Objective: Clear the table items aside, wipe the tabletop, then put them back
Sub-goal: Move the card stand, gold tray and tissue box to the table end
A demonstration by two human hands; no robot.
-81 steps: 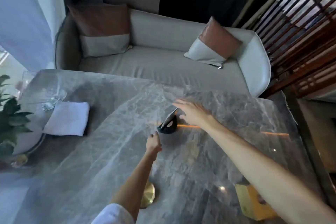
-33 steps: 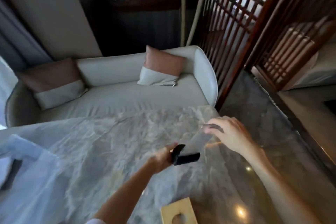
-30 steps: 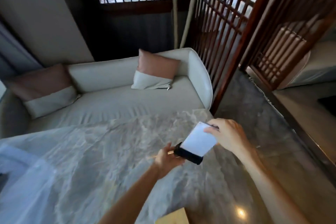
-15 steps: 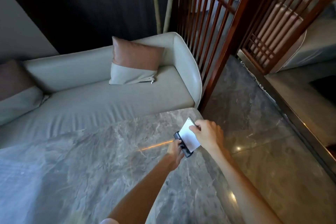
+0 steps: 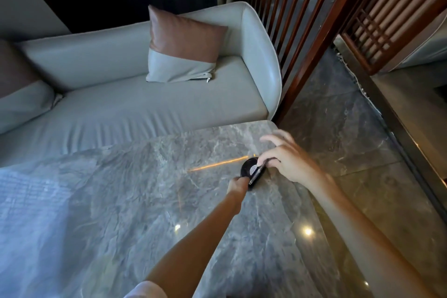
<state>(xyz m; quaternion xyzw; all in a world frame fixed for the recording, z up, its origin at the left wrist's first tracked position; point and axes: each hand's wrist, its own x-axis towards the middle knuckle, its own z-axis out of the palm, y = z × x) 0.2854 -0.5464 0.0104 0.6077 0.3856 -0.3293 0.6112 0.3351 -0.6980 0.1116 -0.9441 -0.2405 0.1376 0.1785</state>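
Observation:
A small black sign holder (image 5: 249,168) with a thin card slotted in its base rests on the grey marble tabletop (image 5: 135,201), close to the far right corner. My left hand (image 5: 238,184) grips the near side of the black base. My right hand (image 5: 286,158) pinches the card's upper edge with thumb and forefinger, the other fingers spread above the table edge. The card is seen almost edge-on, leaning toward the right.
A pale grey sofa (image 5: 135,104) with a brown-and-grey cushion (image 5: 183,48) runs along the table's far side. A dark wooden lattice screen (image 5: 314,19) stands to the right, over a marble floor (image 5: 343,128). Another cushion (image 5: 17,89) lies at the left.
Both hands carried the card holder from the table's middle toward the far right corner and lowered it onto the marble. The card, earlier facing up, is now turned edge-on.

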